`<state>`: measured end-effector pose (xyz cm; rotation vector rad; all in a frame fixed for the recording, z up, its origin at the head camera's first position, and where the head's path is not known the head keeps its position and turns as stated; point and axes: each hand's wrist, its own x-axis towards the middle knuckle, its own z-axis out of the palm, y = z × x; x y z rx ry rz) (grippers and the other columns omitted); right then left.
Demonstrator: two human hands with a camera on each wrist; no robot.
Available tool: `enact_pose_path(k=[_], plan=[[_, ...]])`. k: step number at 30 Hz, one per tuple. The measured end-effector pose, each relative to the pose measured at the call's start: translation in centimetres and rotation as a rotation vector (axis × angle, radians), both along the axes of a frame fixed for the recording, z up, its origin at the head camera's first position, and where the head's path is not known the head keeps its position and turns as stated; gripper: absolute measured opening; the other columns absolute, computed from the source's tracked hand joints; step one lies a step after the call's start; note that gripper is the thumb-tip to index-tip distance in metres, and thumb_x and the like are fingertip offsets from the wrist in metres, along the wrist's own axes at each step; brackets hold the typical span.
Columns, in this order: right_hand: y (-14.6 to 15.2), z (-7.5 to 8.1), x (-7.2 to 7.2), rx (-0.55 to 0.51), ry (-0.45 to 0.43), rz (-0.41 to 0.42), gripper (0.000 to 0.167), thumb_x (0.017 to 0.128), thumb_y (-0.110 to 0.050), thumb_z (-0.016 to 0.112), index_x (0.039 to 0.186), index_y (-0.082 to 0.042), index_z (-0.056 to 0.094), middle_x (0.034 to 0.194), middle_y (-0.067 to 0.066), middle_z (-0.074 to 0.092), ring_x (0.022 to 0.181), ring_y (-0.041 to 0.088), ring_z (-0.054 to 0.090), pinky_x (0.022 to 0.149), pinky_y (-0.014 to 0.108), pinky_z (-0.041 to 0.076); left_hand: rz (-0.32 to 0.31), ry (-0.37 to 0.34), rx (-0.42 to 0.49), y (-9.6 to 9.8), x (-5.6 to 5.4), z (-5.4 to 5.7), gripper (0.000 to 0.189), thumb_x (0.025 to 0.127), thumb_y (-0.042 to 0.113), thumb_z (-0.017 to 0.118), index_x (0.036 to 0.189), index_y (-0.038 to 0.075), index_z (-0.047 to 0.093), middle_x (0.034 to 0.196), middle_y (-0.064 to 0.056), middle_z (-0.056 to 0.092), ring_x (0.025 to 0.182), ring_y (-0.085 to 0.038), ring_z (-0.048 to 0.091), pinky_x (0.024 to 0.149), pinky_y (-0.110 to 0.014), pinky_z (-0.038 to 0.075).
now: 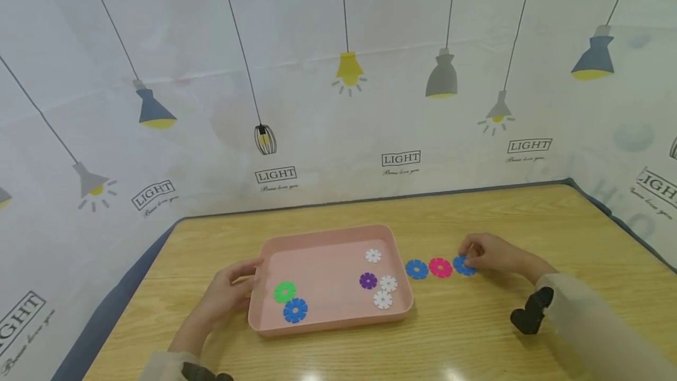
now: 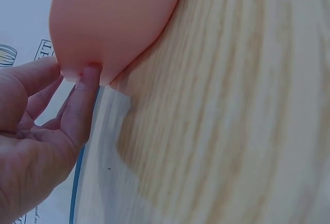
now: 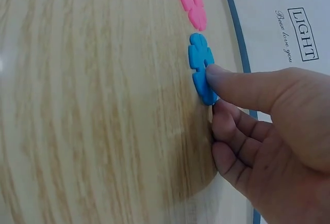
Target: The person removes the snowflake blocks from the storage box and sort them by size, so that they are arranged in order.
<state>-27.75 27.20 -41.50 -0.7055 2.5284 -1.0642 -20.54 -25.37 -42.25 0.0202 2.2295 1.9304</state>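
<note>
In the head view my right hand (image 1: 489, 253) is at the right end of a short row on the table. It pinches a blue flower-shaped plastic disc (image 3: 200, 59) between thumb and fingers, and the disc lies at the tabletop. Beside that disc lie a pink disc (image 1: 441, 267) and another blue disc (image 1: 416, 269), in line toward the pink tray (image 1: 322, 240). My left hand (image 1: 226, 290) grips the tray's left rim; the left wrist view shows the thumb (image 2: 85, 98) against the wall, with fingers on the other side.
Inside the tray are a green disc (image 1: 285, 291) and a blue disc (image 1: 295, 310) at the left. A purple disc (image 1: 368, 280) and three white discs (image 1: 373, 256) lie at its right. A lamp-printed backdrop (image 1: 317, 110) rises behind the wooden table (image 1: 476, 334).
</note>
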Motion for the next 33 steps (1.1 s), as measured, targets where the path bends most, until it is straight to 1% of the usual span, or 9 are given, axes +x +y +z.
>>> enact_pose_path(k=[4,7,10,13,19,23,27,30,33], plan=[[-0.1,0.0,-0.1,0.015,-0.005,-0.027,0.016,0.087,-0.005,0.059,0.099,0.005,0.056,0.076,0.004,0.051,0.066,0.015,0.044,0.056,0.025,0.041,-0.002,0.006,0.001,0.0,0.0,-0.1,0.045,0.092,0.002,0.051,0.135,-0.004,0.038,0.131,-0.026,0.038,0.107,-0.03,0.052,0.08,-0.042,0.052],[-0.5,0.4,-0.1,0.021,0.017,-0.047,0.019,0.087,-0.008,0.06,0.101,0.004,0.057,0.079,0.005,0.052,0.068,0.017,0.044,0.057,0.027,0.041,-0.006,0.009,0.004,0.0,0.0,0.0,0.046,0.092,0.002,0.051,0.135,-0.005,0.038,0.131,-0.026,0.038,0.107,-0.03,0.052,0.08,-0.043,0.052],[-1.7,1.2,-0.1,0.026,0.043,-0.054,0.021,0.087,-0.011,0.062,0.102,0.003,0.058,0.078,0.005,0.052,0.066,0.017,0.045,0.056,0.028,0.042,0.0,0.006,-0.002,0.0,0.0,0.1,0.045,0.092,0.002,0.051,0.136,-0.004,0.038,0.131,-0.026,0.038,0.108,-0.03,0.052,0.08,-0.042,0.052],[-3.6,1.9,-0.1,0.021,0.069,-0.034,0.022,0.086,-0.011,0.062,0.102,0.004,0.058,0.074,0.004,0.051,0.064,0.017,0.046,0.055,0.027,0.042,0.008,0.004,-0.008,0.0,0.0,0.1,0.045,0.093,0.002,0.05,0.136,-0.003,0.039,0.131,-0.026,0.038,0.108,-0.031,0.052,0.08,-0.042,0.052],[-8.3,2.8,-0.4,-0.006,0.079,0.053,0.022,0.087,-0.012,0.062,0.103,0.001,0.059,0.076,0.003,0.054,0.066,0.016,0.049,0.057,0.027,0.046,0.012,0.0,-0.007,0.1,0.0,0.1,0.044,0.093,0.001,0.05,0.136,-0.003,0.039,0.131,-0.025,0.038,0.108,-0.03,0.052,0.08,-0.042,0.052],[-11.8,3.8,-0.2,-0.004,0.085,0.126,0.021,0.088,-0.015,0.061,0.104,-0.002,0.06,0.08,0.002,0.056,0.073,0.017,0.052,0.065,0.028,0.049,0.017,-0.01,-0.001,0.1,0.1,0.2,0.045,0.093,0.002,0.051,0.136,-0.002,0.039,0.132,-0.025,0.038,0.107,-0.03,0.052,0.08,-0.042,0.052],[-15.1,4.6,0.0,-0.009,0.055,0.201,0.021,0.089,-0.016,0.061,0.105,-0.003,0.061,0.084,0.002,0.057,0.078,0.018,0.053,0.068,0.028,0.049,0.029,-0.001,-0.018,0.1,0.2,0.3,0.044,0.093,0.004,0.051,0.135,-0.001,0.04,0.131,-0.025,0.039,0.108,-0.03,0.052,0.08,-0.042,0.052],[-17.4,4.9,-0.1,0.012,0.028,0.244,0.021,0.088,-0.015,0.062,0.106,-0.004,0.062,0.086,0.001,0.058,0.08,0.017,0.053,0.069,0.029,0.049,0.029,-0.001,-0.018,0.0,0.1,0.2,0.044,0.092,0.003,0.052,0.135,-0.001,0.041,0.131,-0.025,0.039,0.108,-0.03,0.052,0.08,-0.042,0.052],[-19.6,4.7,-0.2,0.072,0.025,0.277,0.021,0.086,-0.016,0.064,0.106,-0.007,0.063,0.087,-0.001,0.059,0.081,0.014,0.054,0.07,0.028,0.048,0.032,-0.015,-0.017,0.0,-0.1,0.1,0.044,0.092,0.002,0.051,0.135,0.0,0.042,0.131,-0.023,0.04,0.107,-0.029,0.052,0.08,-0.041,0.052]])
